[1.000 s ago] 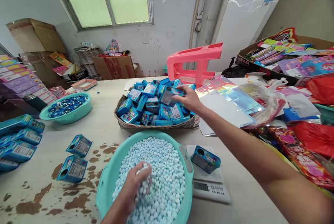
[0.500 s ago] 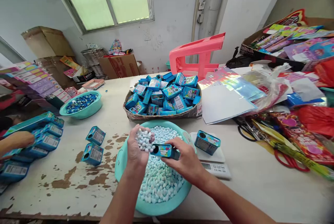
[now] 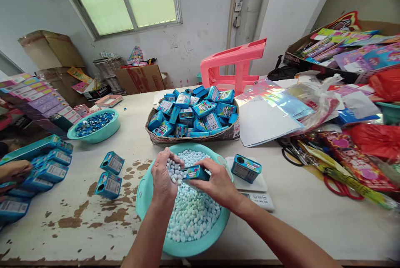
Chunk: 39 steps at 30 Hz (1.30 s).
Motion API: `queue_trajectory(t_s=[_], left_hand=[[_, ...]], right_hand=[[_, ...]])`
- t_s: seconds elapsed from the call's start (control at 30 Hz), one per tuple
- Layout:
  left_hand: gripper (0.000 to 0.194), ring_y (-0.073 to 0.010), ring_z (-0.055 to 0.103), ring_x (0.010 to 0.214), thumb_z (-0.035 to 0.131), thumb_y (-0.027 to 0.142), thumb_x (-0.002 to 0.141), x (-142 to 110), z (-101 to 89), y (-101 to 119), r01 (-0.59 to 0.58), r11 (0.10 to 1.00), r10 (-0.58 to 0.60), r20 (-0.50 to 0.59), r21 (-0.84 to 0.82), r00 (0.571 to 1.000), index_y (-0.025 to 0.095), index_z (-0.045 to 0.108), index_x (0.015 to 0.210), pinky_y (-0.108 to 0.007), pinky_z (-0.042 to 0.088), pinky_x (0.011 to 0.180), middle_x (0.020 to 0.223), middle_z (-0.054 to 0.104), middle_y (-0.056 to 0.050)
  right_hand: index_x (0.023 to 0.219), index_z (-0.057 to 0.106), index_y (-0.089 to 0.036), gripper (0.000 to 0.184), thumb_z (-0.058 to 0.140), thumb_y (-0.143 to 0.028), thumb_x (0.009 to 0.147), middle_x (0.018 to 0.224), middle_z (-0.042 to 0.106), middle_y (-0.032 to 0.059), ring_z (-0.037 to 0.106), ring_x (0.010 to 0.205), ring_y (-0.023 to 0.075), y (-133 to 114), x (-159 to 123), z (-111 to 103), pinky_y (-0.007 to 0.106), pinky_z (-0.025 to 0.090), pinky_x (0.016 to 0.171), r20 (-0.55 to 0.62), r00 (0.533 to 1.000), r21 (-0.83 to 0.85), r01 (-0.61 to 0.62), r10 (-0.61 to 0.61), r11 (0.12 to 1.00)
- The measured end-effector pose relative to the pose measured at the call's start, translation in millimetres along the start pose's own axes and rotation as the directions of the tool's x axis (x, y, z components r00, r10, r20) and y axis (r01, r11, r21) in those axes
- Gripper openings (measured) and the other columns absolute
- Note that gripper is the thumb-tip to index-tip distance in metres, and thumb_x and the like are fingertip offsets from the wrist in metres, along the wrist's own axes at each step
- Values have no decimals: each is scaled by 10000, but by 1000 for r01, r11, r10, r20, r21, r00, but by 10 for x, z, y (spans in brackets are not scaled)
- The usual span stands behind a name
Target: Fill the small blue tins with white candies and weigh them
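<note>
Over a teal basin (image 3: 215, 234) filled with small pale-blue candies (image 3: 190, 218), my left hand (image 3: 163, 178) is cupped around a heap of the same candies (image 3: 175, 171). My right hand (image 3: 215, 180) grips a small blue candy tin (image 3: 193, 172), tilted on its side with its top end against the heap. The tin's opening is hidden by the candies and fingers. Right of the basin, another blue tin (image 3: 246, 168) with a round hole in its top stands on a white kitchen scale (image 3: 259, 199). Two open tins (image 3: 108, 184) stand on the table to the left.
Behind the basin sits a cardboard tray (image 3: 193, 139) piled with blue tins. A teal bowl (image 3: 108, 130) of shiny blue pieces stands further left. A co-worker's hand (image 3: 15, 170) is among tins at the left edge. Scissors (image 3: 340, 189) and packaging lie right.
My left hand has curled further around the candies, and the tin in my right hand has moved slightly closer to it. The whole view has shifted a little.
</note>
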State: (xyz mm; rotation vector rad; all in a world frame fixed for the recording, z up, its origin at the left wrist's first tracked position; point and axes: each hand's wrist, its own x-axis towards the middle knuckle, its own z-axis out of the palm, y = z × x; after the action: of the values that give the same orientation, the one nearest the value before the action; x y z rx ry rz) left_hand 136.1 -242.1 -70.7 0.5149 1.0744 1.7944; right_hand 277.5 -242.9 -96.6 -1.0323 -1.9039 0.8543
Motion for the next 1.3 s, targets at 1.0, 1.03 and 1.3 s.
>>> queue_trajectory(t_s=[1.0, 1.03, 1.3], left_hand=[[285, -125, 517, 529, 624, 386, 766, -89, 62, -74, 22, 985, -53, 174, 173, 983, 160, 550, 609, -239, 413, 503, 598, 528, 0], [286, -126, 513, 528, 625, 392, 763, -60, 24, -53, -7, 985, -21, 158, 172, 987, 165, 547, 609, -242, 414, 507, 593, 523, 2], [245, -309, 528, 1011, 590, 374, 746, 448, -581, -343, -331, 160, -79, 346, 930, 935, 193, 640, 903, -437, 395, 892, 1016, 614, -125]], right_hand=[[927, 644, -220, 286, 766, -182, 671, 905, 651, 0, 595, 860, 193, 127, -86, 77, 311, 462, 785, -29, 987, 231, -149, 160, 962], [926, 643, -219, 283, 765, -189, 673, 902, 649, -1, 594, 856, 191, 137, -97, 50, 308, 465, 782, -30, 985, 244, -159, 171, 957], [989, 620, -219, 311, 753, -303, 721, 962, 643, 19, 593, 906, 203, 166, -164, -221, 316, 474, 812, -159, 968, 290, -141, 193, 947]])
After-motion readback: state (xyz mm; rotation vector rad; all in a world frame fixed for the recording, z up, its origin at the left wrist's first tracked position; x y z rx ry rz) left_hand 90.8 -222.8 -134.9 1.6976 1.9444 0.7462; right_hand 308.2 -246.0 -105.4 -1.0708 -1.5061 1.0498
